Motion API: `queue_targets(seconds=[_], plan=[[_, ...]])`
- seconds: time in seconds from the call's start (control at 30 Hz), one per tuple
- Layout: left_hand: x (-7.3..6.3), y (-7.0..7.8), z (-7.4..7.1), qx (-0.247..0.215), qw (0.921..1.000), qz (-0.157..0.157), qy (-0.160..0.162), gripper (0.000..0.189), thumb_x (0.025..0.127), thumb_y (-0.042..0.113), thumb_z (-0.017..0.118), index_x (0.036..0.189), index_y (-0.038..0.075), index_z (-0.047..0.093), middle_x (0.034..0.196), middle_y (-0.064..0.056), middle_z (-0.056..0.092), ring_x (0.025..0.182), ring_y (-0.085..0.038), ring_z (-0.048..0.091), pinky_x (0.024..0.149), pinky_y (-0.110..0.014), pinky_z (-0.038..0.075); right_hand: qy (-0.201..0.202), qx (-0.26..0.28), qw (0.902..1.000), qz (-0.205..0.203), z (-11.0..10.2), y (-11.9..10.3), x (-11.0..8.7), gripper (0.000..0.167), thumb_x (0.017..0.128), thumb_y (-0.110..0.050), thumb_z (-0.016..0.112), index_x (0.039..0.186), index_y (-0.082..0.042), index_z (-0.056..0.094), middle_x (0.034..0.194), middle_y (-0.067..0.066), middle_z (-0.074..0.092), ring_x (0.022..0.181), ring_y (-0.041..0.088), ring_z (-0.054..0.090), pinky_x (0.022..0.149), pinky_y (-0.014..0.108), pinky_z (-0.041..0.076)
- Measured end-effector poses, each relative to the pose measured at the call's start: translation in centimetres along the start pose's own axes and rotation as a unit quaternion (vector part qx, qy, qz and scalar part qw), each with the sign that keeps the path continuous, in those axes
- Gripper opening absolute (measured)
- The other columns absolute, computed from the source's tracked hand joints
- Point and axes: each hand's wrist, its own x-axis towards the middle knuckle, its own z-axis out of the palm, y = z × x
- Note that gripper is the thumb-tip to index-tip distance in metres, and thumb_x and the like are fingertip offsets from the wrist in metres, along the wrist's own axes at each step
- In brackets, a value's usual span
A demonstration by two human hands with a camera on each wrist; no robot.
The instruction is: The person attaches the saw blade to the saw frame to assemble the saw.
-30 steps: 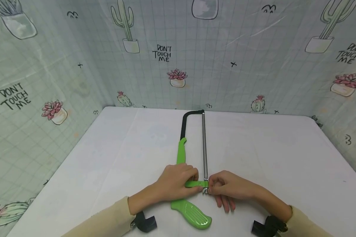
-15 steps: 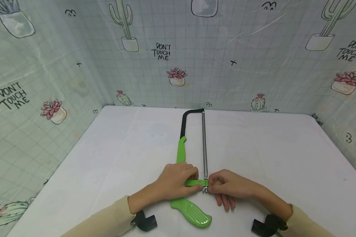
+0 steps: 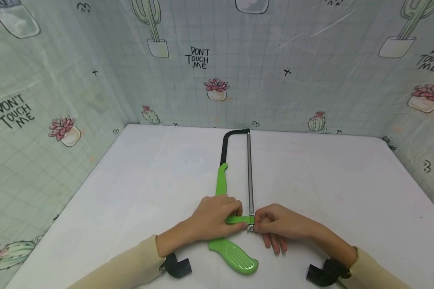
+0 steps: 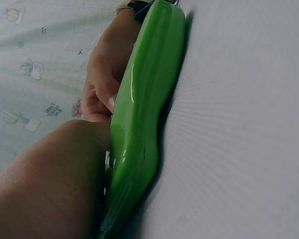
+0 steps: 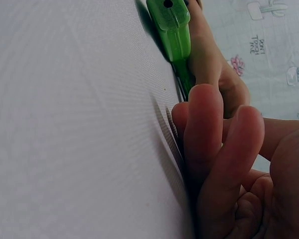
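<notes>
A hacksaw (image 3: 235, 257) with a green handle and black front frame lies flat on the white table, its handle towards me. My left hand (image 3: 217, 218) grips the green frame above the handle, fingers curled at its short crossbar (image 3: 238, 220). At the near end of the grey blade (image 3: 250, 172), a small metal wing nut (image 3: 250, 228) sticks out of the crossbar. Thumb and forefinger of my right hand (image 3: 287, 222) pinch at this nut; its other fingers hang loosely below. The green handle (image 4: 144, 89) fills the middle of the left wrist view. Fingertips hide the exact contact.
The white table (image 3: 329, 172) extends around the saw on both sides. Behind it and at the sides hangs a cloth (image 3: 267, 96) printed with cacti. A black camera mount (image 3: 179, 267) sits at the left wrist, another mount (image 3: 325, 273) at the right.
The head view has tilted slightly, so everything sits a little higher in it. Both hands keep their places on the hacksaw; any turning of the nut is too small to see.
</notes>
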Motion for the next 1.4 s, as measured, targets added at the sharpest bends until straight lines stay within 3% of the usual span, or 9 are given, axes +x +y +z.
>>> queue_targets(seconds=[0.6, 1.4], plan=[[0.44, -0.34, -0.15, 0.000, 1.0000, -0.002, -0.003, 0.028, 0.092, 0.057, 0.068, 0.090, 0.029, 0.063, 0.073, 0.016, 0.047, 0.068, -0.002, 0.045, 0.053, -0.020, 0.032, 0.008, -0.012, 0.9999, -0.002, -0.38, -0.60, 0.11, 0.015, 0.102, -0.013, 0.057, 0.101, 0.002, 0.060, 0.068, 0.017, 0.070, 0.045, 0.016, 0.065, 0.039, 0.036, 0.051], [0.04, -0.49, 0.27, -0.004, 1.0000, 0.001, -0.001, 0.028, 0.092, 0.057, 0.067, 0.089, 0.029, 0.062, 0.072, 0.017, 0.046, 0.069, -0.002, 0.044, 0.053, -0.020, 0.031, 0.004, -0.005, 0.9999, -0.013, -0.04, -0.05, 0.22, 0.017, 0.104, -0.014, 0.056, 0.100, 0.001, 0.062, 0.068, 0.020, 0.070, 0.044, 0.013, 0.064, 0.038, 0.035, 0.050]])
